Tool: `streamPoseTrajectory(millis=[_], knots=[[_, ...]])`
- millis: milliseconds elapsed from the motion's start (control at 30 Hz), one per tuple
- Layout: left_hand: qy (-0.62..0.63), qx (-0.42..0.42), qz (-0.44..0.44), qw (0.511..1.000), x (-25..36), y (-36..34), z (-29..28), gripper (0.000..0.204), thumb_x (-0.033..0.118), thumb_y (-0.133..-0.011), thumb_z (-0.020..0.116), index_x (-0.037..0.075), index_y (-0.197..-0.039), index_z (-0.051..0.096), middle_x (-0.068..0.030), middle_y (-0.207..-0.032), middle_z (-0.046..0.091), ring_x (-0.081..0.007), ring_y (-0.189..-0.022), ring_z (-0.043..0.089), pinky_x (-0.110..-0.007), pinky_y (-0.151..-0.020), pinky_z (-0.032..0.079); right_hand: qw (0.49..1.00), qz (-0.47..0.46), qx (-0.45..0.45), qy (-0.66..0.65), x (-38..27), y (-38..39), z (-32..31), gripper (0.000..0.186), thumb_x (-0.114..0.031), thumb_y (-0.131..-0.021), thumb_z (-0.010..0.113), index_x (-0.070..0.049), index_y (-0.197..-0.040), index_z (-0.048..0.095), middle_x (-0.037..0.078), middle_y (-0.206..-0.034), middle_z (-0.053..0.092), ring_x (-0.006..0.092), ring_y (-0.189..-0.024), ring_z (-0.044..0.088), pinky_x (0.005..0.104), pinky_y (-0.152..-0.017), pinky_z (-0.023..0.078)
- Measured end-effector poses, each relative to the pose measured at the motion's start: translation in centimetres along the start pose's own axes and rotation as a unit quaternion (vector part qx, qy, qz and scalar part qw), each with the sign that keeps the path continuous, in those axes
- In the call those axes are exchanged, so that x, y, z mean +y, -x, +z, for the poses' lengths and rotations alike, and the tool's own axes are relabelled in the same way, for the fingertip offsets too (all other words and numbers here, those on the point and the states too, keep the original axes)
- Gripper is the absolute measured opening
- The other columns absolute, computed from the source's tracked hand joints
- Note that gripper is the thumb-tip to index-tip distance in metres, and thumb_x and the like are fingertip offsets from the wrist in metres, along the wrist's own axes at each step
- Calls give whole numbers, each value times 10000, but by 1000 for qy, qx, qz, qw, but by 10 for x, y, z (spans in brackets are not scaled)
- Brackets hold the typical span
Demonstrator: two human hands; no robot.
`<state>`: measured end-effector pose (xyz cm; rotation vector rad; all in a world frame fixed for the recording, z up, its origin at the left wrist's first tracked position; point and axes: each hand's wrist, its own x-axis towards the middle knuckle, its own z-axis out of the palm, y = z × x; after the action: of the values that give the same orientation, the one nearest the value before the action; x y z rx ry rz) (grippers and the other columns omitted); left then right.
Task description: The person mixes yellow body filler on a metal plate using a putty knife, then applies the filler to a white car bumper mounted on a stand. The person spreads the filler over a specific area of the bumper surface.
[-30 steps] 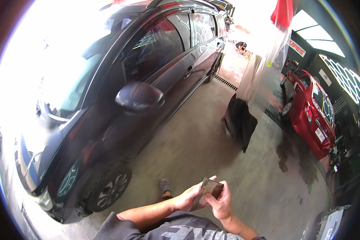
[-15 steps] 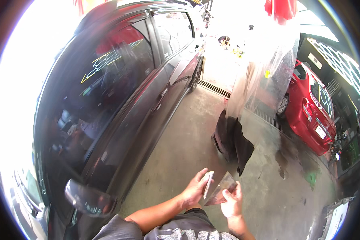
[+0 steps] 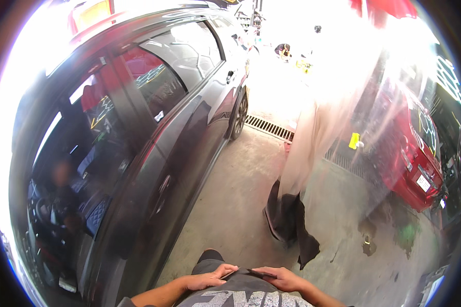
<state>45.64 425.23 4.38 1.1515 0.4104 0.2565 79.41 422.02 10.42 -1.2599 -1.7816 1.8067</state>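
Note:
Both hands are low in front of my waist, close against my dark shirt (image 3: 246,286). My left hand (image 3: 211,279) is closed on a thin flat piece (image 3: 229,275), of which only a narrow edge shows. In my right hand (image 3: 284,279), fingers and thumb pinch a dark, thin flat sheet (image 3: 260,274), seen nearly edge-on. The fingertips point toward each other with a small gap between the hands. What exactly each piece is, I cannot make out.
A dark grey car (image 3: 184,148) stands along my left. Ahead on the right hangs a clear plastic curtain (image 3: 317,133) with black lower flaps (image 3: 292,220). Behind it is a red car (image 3: 420,163). A floor drain grate (image 3: 269,128) crosses ahead; a person (image 3: 283,50) crouches far off.
Both hands have dropped from in front of me to my waist, the pieces now turned nearly edge-on. My view has shifted forward along the dark car, showing its rear wheel more fully.

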Motion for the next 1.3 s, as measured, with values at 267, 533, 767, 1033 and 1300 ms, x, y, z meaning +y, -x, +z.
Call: streamPoseTrajectory(millis=[267,533,767,1033,1300], knots=[[-83,-86,-61,991,72,-186,-205,901,643,-1067,443,49,-1685,167,-150,-1734,195,-275,-1591,196,-400,-1281,164,953,-37,166,-252,-8,-126,-243,232,-48,-987,688,32,-1205,689,100,-1152,755,158,-962,715,330,-881,577],[212,226,74,948,236,-364,-385,943,747,-1023,446,109,-1688,251,-94,-1625,438,-211,-1451,445,-433,-1230,307,805,-172,408,-395,-62,-390,-420,351,-16,-972,732,-19,-1279,561,94,-1182,703,178,-1027,715,360,-907,608],[128,72,186,972,349,-545,-512,961,750,-1047,315,63,-1700,155,-104,-1702,305,-242,-1549,325,-402,-1268,263,771,-188,418,-443,-70,-514,-588,372,-43,-968,761,-58,-1236,503,54,-1125,680,146,-982,700,332,-883,604],[192,24,99,976,444,-754,-649,985,751,-1033,373,9,-1661,217,-151,-1632,422,-265,-1474,463,-421,-1248,332,806,-209,427,-352,-80,-609,-824,350,-13,-948,760,-43,-1218,539,49,-1120,683,123,-989,680,298,-861,578],[-45,56,198,978,518,-937,-749,866,635,-1080,453,-42,-1611,351,-146,-1603,422,-224,-1480,406,-372,-1234,309,734,-220,517,-382,-61,-669,-1044,365,-50,-947,787,-48,-1209,533,46,-1142,680,128,-991,681,305,-883,578]])
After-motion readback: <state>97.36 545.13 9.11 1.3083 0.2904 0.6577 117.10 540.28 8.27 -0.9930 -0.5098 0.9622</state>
